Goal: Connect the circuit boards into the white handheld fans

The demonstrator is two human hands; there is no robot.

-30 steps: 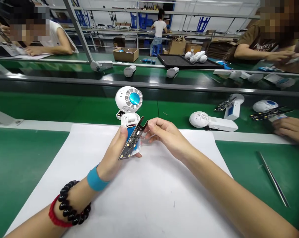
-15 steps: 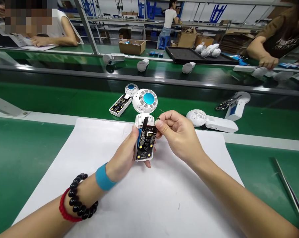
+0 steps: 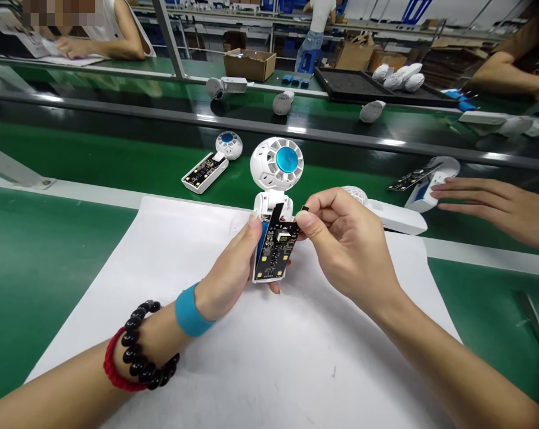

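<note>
At my eleven o'clock a second fan unit lies flat on the green belt; a co-worker's hand rests at two.

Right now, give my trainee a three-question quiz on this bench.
1. True or false: the circuit board lies flat on the white paper sheet.
2. Which hand grips the handheld fan? A left hand B right hand C co-worker's hand
3. What colour is the fan's centre cap?

Key: 1 false, it sits against the fan's handle, held up. 2 A. 3 blue.
</note>
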